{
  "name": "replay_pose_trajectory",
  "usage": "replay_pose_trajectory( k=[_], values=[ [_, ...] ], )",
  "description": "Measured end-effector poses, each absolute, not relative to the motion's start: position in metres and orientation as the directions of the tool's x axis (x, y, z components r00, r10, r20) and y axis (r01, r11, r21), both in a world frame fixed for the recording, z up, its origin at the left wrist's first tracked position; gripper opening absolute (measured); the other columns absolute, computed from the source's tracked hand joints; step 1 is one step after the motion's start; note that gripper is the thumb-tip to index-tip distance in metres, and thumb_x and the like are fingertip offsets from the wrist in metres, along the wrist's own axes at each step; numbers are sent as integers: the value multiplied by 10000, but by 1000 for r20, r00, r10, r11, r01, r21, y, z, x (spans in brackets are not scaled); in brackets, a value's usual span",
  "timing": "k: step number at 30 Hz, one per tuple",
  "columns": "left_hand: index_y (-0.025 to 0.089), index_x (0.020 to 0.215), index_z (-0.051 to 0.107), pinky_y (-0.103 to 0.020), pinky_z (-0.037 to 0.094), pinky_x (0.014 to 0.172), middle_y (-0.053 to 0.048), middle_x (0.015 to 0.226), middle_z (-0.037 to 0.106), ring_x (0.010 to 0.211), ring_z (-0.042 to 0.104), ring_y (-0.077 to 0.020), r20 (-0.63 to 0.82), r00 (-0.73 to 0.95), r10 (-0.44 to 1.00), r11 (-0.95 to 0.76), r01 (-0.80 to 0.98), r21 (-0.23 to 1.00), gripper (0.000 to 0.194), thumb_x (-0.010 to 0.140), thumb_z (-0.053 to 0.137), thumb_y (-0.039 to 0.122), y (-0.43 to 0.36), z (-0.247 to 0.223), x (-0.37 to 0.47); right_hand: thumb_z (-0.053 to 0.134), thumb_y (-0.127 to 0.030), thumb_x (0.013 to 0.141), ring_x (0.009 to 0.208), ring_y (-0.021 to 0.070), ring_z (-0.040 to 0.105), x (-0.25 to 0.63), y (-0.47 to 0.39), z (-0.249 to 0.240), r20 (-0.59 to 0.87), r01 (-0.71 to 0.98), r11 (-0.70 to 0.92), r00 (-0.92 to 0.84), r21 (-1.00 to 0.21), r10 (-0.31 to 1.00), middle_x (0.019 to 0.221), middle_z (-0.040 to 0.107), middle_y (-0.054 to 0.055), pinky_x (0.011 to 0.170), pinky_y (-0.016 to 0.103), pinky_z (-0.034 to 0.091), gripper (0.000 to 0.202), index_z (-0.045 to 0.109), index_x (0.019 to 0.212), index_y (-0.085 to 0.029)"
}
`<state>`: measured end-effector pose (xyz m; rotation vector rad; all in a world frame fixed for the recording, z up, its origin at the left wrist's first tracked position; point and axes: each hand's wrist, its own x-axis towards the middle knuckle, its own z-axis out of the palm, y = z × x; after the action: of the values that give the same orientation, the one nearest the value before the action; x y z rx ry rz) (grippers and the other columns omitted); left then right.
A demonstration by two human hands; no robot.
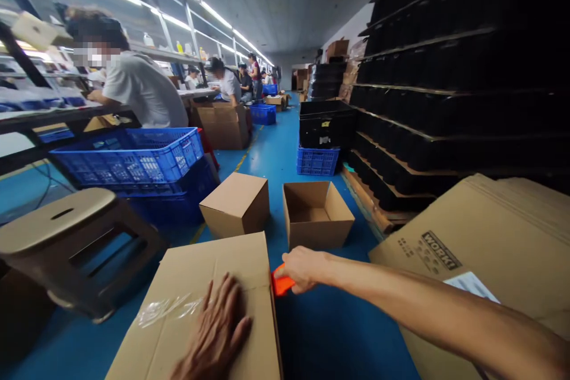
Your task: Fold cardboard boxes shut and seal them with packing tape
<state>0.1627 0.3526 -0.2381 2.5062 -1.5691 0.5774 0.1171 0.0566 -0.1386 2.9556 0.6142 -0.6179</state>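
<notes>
A closed cardboard box [196, 285] lies right in front of me, with a strip of clear tape [167, 309] across its top. My left hand [218, 332] rests flat on the box's top, fingers spread. My right hand [303, 267] reaches over the box's right edge and grips an orange tape dispenser [281, 284] held against that edge. Most of the dispenser is hidden by my hand.
A closed small box [236, 202] and an open empty box [317, 214] stand on the blue floor ahead. A brown plastic stool [66, 243] and stacked blue crates [133, 160] are at left. Flat cartons [490, 231] lie at right, below black stacked trays [458, 83]. Several people work at benches on the left.
</notes>
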Motion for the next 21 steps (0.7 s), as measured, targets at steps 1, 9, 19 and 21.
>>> replay_pose_trajectory(
  k=[1,9,19,21],
  values=[
    [184,1651,71,-527,293,1248,-141,1636,400,1491,418,-315,336,330,-882,-377,-923,-82,874,994,528,536,339,-234,159,669,-409,810,873,338,734,121,58,-137,-410,395,-918,834,-24,369,997,735,124,664,384,515,371,697,1162,-294],
    [250,1642,138,-506,378,1231,-70,1675,304,1534,342,-270,261,293,-920,-300,-954,16,718,1039,478,441,293,-233,144,901,-160,479,942,287,754,109,106,-196,-587,234,-958,757,-167,288,797,791,35,857,344,570,361,547,447,-221],
    [254,1643,-92,-665,383,1195,-163,1682,282,1547,279,-349,299,570,-765,-564,-818,117,852,1030,460,470,291,-259,140,330,-381,976,1320,175,595,84,74,-256,-76,-423,-415,768,-806,-635,1471,604,111,1079,318,492,586,366,1533,-202],
    [272,1641,-99,-689,377,1185,-167,1680,287,1546,275,-363,289,563,-774,-562,-821,94,857,1026,463,474,290,-263,141,227,-429,978,1322,180,594,88,100,-273,-83,-364,-209,644,-908,-761,1476,595,138,1084,322,497,624,382,1512,-145]
  ],
)
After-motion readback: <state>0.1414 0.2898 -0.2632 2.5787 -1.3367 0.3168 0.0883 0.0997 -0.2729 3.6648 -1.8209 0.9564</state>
